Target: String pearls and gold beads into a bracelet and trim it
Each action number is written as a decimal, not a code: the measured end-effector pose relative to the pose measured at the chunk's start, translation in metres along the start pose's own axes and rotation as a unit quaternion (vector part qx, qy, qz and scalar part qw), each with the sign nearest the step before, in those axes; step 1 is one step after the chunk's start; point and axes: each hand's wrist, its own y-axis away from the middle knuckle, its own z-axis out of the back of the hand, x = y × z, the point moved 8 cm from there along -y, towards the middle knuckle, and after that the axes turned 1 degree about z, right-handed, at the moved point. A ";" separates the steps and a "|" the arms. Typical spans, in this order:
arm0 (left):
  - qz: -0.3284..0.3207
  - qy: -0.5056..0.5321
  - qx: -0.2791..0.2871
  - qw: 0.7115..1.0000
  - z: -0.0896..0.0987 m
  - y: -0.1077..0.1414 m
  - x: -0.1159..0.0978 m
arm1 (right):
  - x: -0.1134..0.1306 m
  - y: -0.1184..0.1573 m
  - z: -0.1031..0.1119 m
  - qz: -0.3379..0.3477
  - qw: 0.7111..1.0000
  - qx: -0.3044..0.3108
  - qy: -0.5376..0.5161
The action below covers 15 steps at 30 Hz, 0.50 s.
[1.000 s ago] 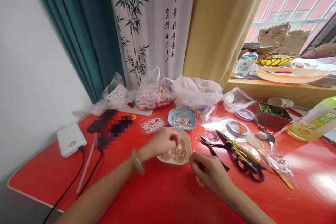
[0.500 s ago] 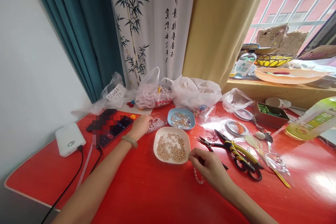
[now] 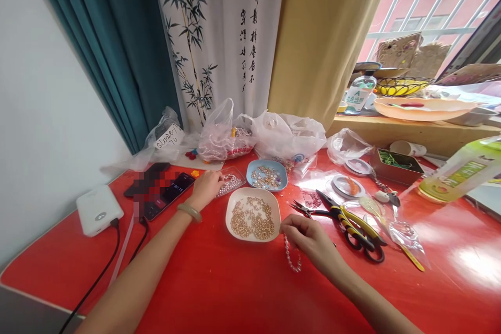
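My left hand (image 3: 207, 188) reaches to the clear tray of pearly beads (image 3: 231, 182), its fingers pinched at the tray's left side; whether a bead is between them is too small to tell. Pinched closed, my right hand (image 3: 305, 232) is beside the right edge of the cream dish (image 3: 252, 191), which holds gold beads. From its fingertips hangs a looped string of pearly beads (image 3: 291, 261). Behind the cream dish, a blue dish (image 3: 284, 188) contains mixed beads.
Black and yellow pliers (image 3: 348, 219) and small pliers (image 3: 309, 210) lie to the right. Phones (image 3: 168, 198) and a white power bank (image 3: 99, 210) with a cable are at left. Plastic bags (image 3: 289, 133) line the back; a green bottle (image 3: 462, 169) leans at far right.
The view has shifted slightly, moving the table items left in the picture. More of the bead string now shows below my right hand. My left hand remains at the clear tray.
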 end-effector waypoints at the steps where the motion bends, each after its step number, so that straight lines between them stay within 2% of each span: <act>1: 0.006 0.011 -0.012 1.000 0.004 0.000 0.000 | -0.001 0.000 0.000 -0.011 1.000 0.001 -0.025; 3: 0.016 0.088 -0.037 0.995 0.013 0.002 -0.005 | -0.002 0.000 0.001 -0.029 0.997 0.002 -0.065; 5: 0.011 0.259 -0.033 0.965 0.017 0.008 -0.020 | -0.001 0.000 0.001 -0.040 0.995 0.000 -0.091; 6: 0.003 0.361 -0.004 0.933 0.015 0.013 -0.033 | -0.001 0.001 0.001 -0.042 0.994 -0.003 -0.100; 8: 0.006 0.527 0.086 0.845 0.004 0.027 -0.062 | 0.001 0.002 0.002 -0.039 0.993 -0.012 -0.113; 10: 0.023 0.612 0.163 0.774 -0.007 0.046 -0.090 | 0.004 0.004 0.004 -0.026 0.992 -0.024 -0.121; 13: 0.035 0.670 0.234 0.703 -0.020 0.070 -0.117 | 0.007 0.007 0.008 -0.009 0.991 -0.044 -0.126; 15: 0.060 0.697 0.256 0.667 -0.027 0.078 -0.123 | 0.009 0.009 0.010 -0.001 0.991 -0.058 -0.124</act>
